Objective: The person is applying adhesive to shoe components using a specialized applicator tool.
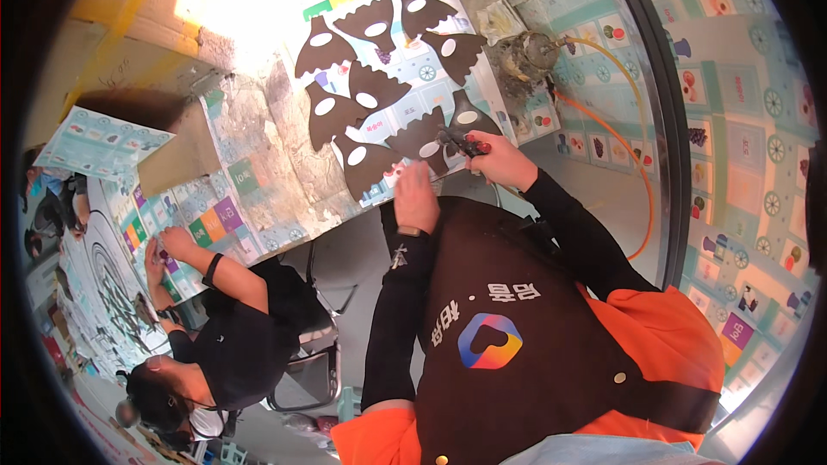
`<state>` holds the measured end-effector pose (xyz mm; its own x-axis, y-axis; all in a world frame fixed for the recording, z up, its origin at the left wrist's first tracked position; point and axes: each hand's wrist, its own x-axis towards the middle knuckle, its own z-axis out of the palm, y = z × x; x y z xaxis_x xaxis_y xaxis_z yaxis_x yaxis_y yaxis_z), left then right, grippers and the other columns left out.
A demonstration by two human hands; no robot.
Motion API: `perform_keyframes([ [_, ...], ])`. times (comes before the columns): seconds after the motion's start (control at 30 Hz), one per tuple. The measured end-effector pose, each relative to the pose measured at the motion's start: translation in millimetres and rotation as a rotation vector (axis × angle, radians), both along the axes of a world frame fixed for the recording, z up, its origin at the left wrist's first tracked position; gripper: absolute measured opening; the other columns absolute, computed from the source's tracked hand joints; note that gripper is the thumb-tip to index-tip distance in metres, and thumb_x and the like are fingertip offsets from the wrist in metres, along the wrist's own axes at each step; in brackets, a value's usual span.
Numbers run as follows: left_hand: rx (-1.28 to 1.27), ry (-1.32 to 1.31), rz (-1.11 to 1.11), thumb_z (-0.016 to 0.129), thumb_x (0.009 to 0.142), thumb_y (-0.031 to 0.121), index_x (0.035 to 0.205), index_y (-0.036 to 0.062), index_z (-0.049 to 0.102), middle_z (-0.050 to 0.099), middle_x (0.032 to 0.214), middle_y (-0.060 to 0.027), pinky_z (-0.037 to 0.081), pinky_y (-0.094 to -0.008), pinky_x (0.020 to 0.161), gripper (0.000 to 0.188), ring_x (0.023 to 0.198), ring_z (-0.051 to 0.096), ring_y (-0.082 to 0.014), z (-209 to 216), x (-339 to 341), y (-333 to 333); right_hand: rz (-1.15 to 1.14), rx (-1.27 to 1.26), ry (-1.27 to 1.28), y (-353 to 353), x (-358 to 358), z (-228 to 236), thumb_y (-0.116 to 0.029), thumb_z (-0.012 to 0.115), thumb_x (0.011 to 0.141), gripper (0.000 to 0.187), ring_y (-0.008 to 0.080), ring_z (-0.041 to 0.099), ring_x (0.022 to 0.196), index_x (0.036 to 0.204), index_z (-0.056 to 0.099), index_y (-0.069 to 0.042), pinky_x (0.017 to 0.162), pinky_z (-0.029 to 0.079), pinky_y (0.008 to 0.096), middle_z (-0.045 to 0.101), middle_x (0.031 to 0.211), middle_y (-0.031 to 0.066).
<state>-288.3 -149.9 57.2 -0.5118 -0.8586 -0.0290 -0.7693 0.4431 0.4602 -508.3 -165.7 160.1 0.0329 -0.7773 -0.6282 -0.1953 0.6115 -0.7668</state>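
Note:
Several dark brown, wavy-edged cut pieces, each with a white oval, are spread over a printed sheet on the worktable. My right hand (502,162) is closed around a dark spray gun (463,142) with red parts. Its front end points left, just above one brown piece (418,139) near the sheet's front edge. My left hand (416,196) lies at that edge, fingers extended and holding nothing I can see, beside the nearest-left piece (366,168). Another piece (469,112) lies just beyond the spray gun.
A grimy round pot (531,55) stands right of the sheet, with yellow and orange hoses (642,198) running from it. A dark metal post (676,164) rises at my right. To the left, a co-worker (233,336) sits on a chair, hands on the printed table covering.

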Motion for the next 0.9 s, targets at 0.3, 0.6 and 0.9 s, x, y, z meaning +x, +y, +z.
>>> perform_keyframes([
  [0.3, -0.086, -0.185, -0.017, 0.060, 0.074, 0.002, 0.132, 0.0055, 0.055, 0.049, 0.143, -0.0025, 0.040, -0.0433, 0.099, 0.058, 0.125, 0.045, -0.0281, -9.3, 26.7, -50.7, -0.084, 0.092, -0.018, 8.7, 13.3, -20.2, -0.005, 0.061, 0.077, 0.022, 0.0130, 0.054, 0.058, 0.099, 0.060, -0.002, 0.049, 0.044, 0.0291, 0.057, 0.074, 0.0032],
  [0.6, -0.047, -0.135, -0.006, 0.057, 0.078, 0.002, 0.134, 0.0044, 0.053, 0.045, 0.146, -0.0043, 0.043, -0.0423, 0.097, 0.056, 0.127, 0.043, -0.0289, -8.9, 23.9, -46.4, -0.076, 0.040, -0.098, 5.5, 22.7, -44.5, -0.002, 0.057, 0.076, 0.025, 0.0112, 0.051, 0.059, 0.100, 0.061, 0.000, 0.055, 0.041, 0.0288, 0.056, 0.070, 0.0019],
  [0.9, -0.048, -0.127, 0.006, 0.058, 0.078, 0.003, 0.133, 0.0050, 0.055, 0.047, 0.145, -0.0038, 0.043, -0.0428, 0.097, 0.055, 0.127, 0.044, -0.0279, -8.5, 23.4, -46.0, 0.089, 0.026, 0.091, 12.5, 7.6, -27.0, -0.006, 0.059, 0.072, 0.020, 0.0174, 0.054, 0.062, 0.091, 0.060, -0.001, 0.059, 0.044, 0.0328, 0.057, 0.068, 0.0073],
])
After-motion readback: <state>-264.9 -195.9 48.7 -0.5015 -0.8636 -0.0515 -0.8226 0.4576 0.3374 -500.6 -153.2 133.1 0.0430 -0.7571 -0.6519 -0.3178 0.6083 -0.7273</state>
